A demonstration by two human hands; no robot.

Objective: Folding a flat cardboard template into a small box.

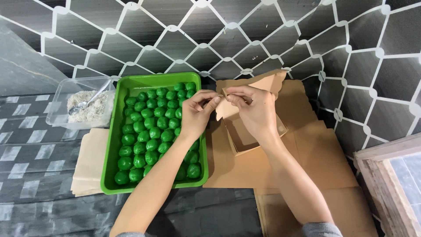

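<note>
My left hand [196,113] and my right hand [253,110] meet above a small brown paper box [242,138], each pinching a flap of it near the box's far left corner. The box stands open on flat brown sheets [315,158]. Left of it lies a green tray [127,87] filled with several green balls [151,131]; my left forearm crosses over the tray's right side.
A clear plastic tub [59,103] of white flakes with a spoon [90,102] in it stands at the left. A stack of beige paper [90,160] lies under the tray's left edge. A wooden frame [388,175] is at the right; a patterned wall rises behind.
</note>
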